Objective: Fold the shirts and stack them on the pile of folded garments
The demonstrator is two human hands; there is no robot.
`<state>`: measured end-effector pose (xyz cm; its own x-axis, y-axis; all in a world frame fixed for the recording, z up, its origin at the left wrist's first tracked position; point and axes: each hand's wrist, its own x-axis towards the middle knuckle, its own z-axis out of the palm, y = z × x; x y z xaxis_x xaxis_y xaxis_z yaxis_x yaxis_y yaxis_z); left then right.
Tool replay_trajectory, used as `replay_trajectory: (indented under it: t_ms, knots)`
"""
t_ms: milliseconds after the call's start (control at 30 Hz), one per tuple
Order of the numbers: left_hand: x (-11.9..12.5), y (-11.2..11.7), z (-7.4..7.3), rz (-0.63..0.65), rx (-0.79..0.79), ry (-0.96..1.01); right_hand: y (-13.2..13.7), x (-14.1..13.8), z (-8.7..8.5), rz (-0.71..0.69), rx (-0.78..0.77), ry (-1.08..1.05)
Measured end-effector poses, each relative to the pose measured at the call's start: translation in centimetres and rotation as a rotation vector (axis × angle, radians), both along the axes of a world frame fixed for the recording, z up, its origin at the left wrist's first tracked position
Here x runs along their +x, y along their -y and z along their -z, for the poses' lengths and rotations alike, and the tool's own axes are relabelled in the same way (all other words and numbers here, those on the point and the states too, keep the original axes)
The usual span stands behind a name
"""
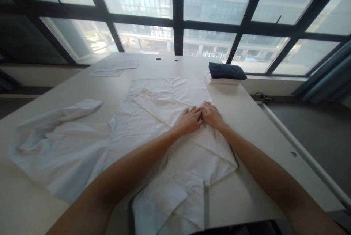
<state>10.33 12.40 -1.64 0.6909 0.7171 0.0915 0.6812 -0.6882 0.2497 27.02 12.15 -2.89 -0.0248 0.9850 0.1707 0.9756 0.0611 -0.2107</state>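
A white long-sleeved coat (148, 114) with a patch pocket lies spread on the table, wrinkled across its middle. One sleeve (79, 147) stretches out to the left, its end bent back toward the middle. The collar part (164, 198) lies at the near edge of the table. My left hand (189, 120) rests on the cloth right of centre, palm down, fingers stretched out. Touching its fingertips, my right hand (212, 115) lies flat near the coat's right edge, also with fingers extended. Neither hand visibly grips the fabric.
The white table (263, 162) reaches to a large framed window. Sheets of paper (117, 65) lie at its far left. A folded dark cloth (227, 71) sits on a white stack (223, 80) at the far right. Beyond the right edge hangs a blue-grey curtain (326, 74).
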Motion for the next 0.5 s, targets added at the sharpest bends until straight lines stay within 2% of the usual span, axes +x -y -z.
replay_trajectory:
  t_ms: [67,167,233,367,500]
  knots:
    - [-1.3,-1.4,-0.1,-0.059,0.025,-0.043,0.3,-0.1,0.2,-0.001,-0.001,0.045]
    - [-4.1,-4.3,-0.4,-0.220,0.034,-0.144,0.5,-0.4,0.3,0.005,-0.018,0.092]
    - [-6.7,-6.6,-0.7,-0.334,0.018,-0.179,0.6,-0.5,0.3,0.009,-0.025,0.105]
    - [-12.9,-11.4,-1.1,-0.486,0.026,-0.224,0.8,-0.6,0.2,0.008,-0.021,0.117]
    - [-17.6,-14.7,-1.1,-0.614,0.002,-0.227,0.9,-0.7,0.2,0.009,-0.015,0.128]
